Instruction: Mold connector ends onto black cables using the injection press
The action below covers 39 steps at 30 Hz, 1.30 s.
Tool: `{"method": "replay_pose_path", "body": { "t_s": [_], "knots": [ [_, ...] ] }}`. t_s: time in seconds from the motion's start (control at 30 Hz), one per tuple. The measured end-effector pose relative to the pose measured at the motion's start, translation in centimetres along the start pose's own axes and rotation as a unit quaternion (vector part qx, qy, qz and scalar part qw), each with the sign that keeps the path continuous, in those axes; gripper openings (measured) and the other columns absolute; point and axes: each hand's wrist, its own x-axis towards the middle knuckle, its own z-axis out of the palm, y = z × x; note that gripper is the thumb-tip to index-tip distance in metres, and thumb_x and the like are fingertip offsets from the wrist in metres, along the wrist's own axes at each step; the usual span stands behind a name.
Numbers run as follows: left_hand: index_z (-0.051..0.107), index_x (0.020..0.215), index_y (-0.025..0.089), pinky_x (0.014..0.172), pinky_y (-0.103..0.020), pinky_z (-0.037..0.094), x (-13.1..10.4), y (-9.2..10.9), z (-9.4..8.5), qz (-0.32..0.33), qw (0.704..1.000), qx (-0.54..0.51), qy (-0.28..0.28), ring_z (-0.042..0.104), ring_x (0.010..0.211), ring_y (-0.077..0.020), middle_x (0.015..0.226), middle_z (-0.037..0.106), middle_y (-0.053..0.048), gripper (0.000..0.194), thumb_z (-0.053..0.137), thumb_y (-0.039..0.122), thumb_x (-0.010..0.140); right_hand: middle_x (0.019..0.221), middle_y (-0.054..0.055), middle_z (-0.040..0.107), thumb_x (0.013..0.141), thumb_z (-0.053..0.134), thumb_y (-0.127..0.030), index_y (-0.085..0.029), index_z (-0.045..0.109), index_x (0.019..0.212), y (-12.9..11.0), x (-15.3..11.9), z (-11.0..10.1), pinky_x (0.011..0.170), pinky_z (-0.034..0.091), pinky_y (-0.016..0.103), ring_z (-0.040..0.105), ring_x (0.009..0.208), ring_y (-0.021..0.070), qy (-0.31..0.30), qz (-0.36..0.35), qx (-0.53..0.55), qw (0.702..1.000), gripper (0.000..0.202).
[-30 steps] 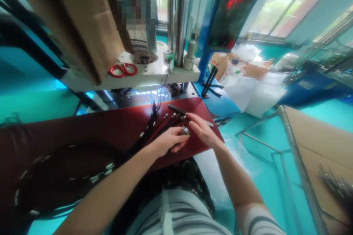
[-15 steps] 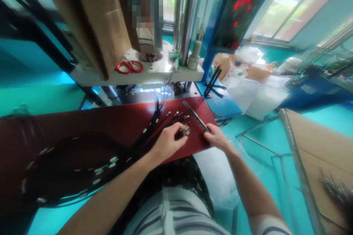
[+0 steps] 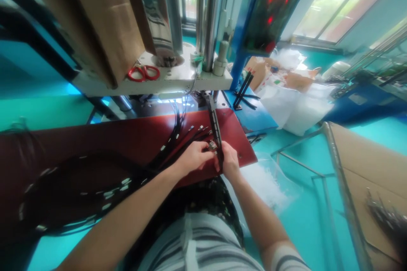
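My left hand (image 3: 197, 156) is closed on a small bunch of metal connectors (image 3: 211, 145) above the red board. Right beside it, my right hand (image 3: 229, 159) grips the lower end of a long, dark slotted strip (image 3: 215, 123), which points away from me toward the machine. The strip stands close against the connectors; whether they touch is hard to make out. Several black cables (image 3: 178, 131) with pale connector ends lie on the red board (image 3: 95, 131) to the left of my hands, and a large coil of them (image 3: 79, 194) spreads further left.
Ahead stands a press with a white plate (image 3: 187, 80), steel columns and red-handled scissors (image 3: 143, 73) on it. A blue side table (image 3: 254, 118) holds black rods (image 3: 244, 91). White bags (image 3: 295, 110) lie beyond, and a cardboard-topped metal frame (image 3: 365, 161) is at right.
My right hand has moved left with the slotted strip and turned it more upright, bringing it beside the connectors. My left hand stays near the same place. The view has shifted slightly.
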Motion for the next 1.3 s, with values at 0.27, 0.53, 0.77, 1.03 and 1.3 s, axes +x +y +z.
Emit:
{"method": "replay_pose_path", "body": {
  "t_s": [0.27, 0.53, 0.77, 1.03, 1.3],
  "knots": [
    [0.055, 0.062, 0.014, 0.033, -0.017, 0.024, 0.5, -0.3, 0.1, -0.013, 1.0, -0.015, -0.023, 0.036, 0.031, -0.0056, 0.041, 0.051, 0.003, 0.016, 0.051, 0.026, 0.071, 0.042, -0.008, 0.045, 0.089, 0.038, -0.047, -0.016, 0.053, 0.081, -0.2, -0.1, 0.4, 0.029, 0.027, 0.017, 0.038, 0.028, 0.0062, 0.006, -0.001, -0.054, 0.999, 0.035],
    [0.057, 0.071, 0.013, 0.043, -0.019, 0.032, 0.6, -0.4, -0.5, 0.029, 0.996, -0.081, -0.001, 0.044, 0.043, -0.0073, 0.049, 0.052, 0.004, 0.019, 0.061, 0.032, 0.07, 0.045, -0.008, 0.046, 0.09, 0.037, -0.047, -0.016, 0.054, 0.086, 0.1, 0.0, 0.3, 0.03, 0.028, 0.018, 0.039, 0.03, 0.0061, -0.01, -0.006, -0.083, 0.997, 0.035],
    [0.057, 0.075, 0.013, 0.055, -0.02, 0.036, 0.7, 0.9, -1.6, 0.021, 0.989, -0.145, 0.03, 0.045, 0.056, -0.0072, 0.062, 0.053, 0.004, 0.027, 0.064, 0.038, 0.069, 0.046, -0.009, 0.047, 0.089, 0.036, -0.048, -0.017, 0.052, 0.095, 0.2, -0.4, -0.2, 0.028, 0.029, 0.017, 0.04, 0.03, 0.0066, 0.029, 0.015, -0.015, 0.999, 0.036],
    [0.06, 0.069, 0.013, 0.065, -0.023, 0.038, 0.9, 0.5, -1.2, 0.077, 0.997, -0.026, 0.009, 0.051, 0.066, -0.0114, 0.068, 0.059, 0.001, 0.018, 0.064, 0.031, 0.067, 0.046, -0.008, 0.046, 0.089, 0.038, -0.047, -0.016, 0.053, 0.087, 0.2, -0.2, -0.2, 0.029, 0.029, 0.016, 0.039, 0.03, 0.0056, 0.009, -0.002, -0.008, 1.0, 0.034],
    [0.056, 0.058, 0.013, 0.043, -0.021, 0.029, 1.8, 1.1, -1.3, -0.083, 0.994, -0.072, -0.016, 0.043, 0.043, -0.0087, 0.046, 0.051, 0.003, 0.018, 0.067, 0.027, 0.055, 0.047, -0.008, 0.046, 0.09, 0.037, -0.046, -0.015, 0.056, 0.094, -0.1, -0.4, -0.6, 0.03, 0.029, 0.017, 0.039, 0.031, 0.0058, -0.033, 0.0, -0.032, 0.999, 0.036]
  ]
}}
